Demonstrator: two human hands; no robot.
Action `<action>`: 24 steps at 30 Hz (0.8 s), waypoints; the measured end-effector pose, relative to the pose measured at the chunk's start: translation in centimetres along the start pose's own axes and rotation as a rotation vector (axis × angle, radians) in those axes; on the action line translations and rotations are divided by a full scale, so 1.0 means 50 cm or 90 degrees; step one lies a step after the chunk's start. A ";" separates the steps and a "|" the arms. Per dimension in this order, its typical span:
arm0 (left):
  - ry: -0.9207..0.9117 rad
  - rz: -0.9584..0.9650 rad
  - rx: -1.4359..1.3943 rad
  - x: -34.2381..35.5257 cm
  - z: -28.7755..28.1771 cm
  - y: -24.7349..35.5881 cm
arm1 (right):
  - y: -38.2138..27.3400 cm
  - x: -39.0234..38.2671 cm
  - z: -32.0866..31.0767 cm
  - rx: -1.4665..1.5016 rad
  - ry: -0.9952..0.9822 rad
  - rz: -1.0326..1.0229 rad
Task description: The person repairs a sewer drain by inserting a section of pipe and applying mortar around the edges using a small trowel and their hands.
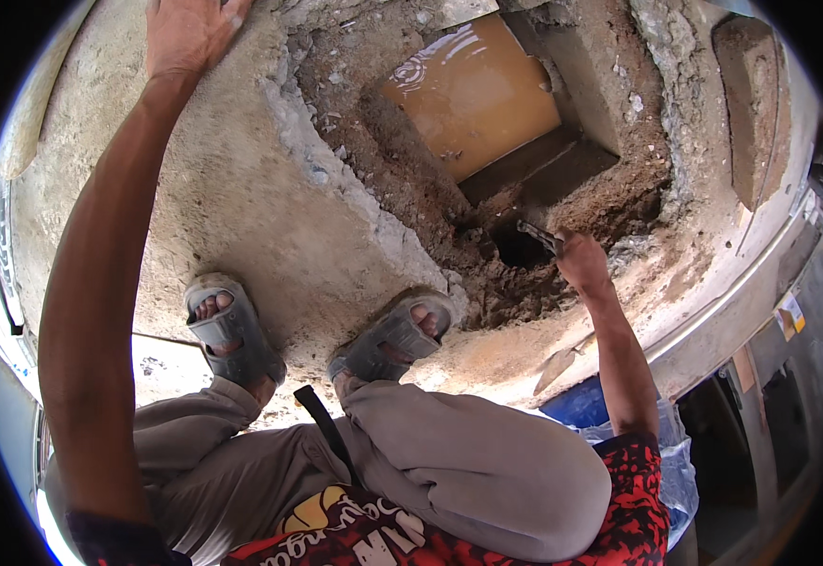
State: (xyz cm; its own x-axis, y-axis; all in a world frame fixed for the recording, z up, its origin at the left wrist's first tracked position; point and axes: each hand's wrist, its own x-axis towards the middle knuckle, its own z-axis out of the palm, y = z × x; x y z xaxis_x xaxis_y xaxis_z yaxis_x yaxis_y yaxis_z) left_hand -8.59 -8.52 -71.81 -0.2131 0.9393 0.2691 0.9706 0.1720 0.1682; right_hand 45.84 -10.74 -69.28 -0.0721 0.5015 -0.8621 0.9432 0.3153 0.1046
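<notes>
My right hand is closed around a short, narrow metal tool; its exact kind does not show. The tool's tip is over a dark hole in brown soil, just below the corner of a square pit. In that pit stands murky orange-brown water, with ripples at its upper left. My left hand is stretched far forward on the concrete floor, apart from the pit. Its thumb is spread, it holds nothing I can see, and the picture's edge cuts off its fingertips.
Broken concrete forms a jagged edge left of the dug soil. My feet in grey sandals stand near it. A curved ledge runs along the right. Beside my right elbow lie a blue object and clear plastic sheeting.
</notes>
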 end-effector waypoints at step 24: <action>-0.020 -0.002 0.015 -0.012 0.014 0.001 | 0.031 0.106 0.171 -0.305 -0.230 -0.065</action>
State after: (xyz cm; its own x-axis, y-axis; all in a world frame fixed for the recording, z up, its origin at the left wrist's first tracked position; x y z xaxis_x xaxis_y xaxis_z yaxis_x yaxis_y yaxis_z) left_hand -8.33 -8.88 -72.65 -0.2123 0.9476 0.2387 0.9726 0.1811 0.1460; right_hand 49.71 -14.48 -77.92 0.0387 0.1713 -0.9845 0.6803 0.7171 0.1515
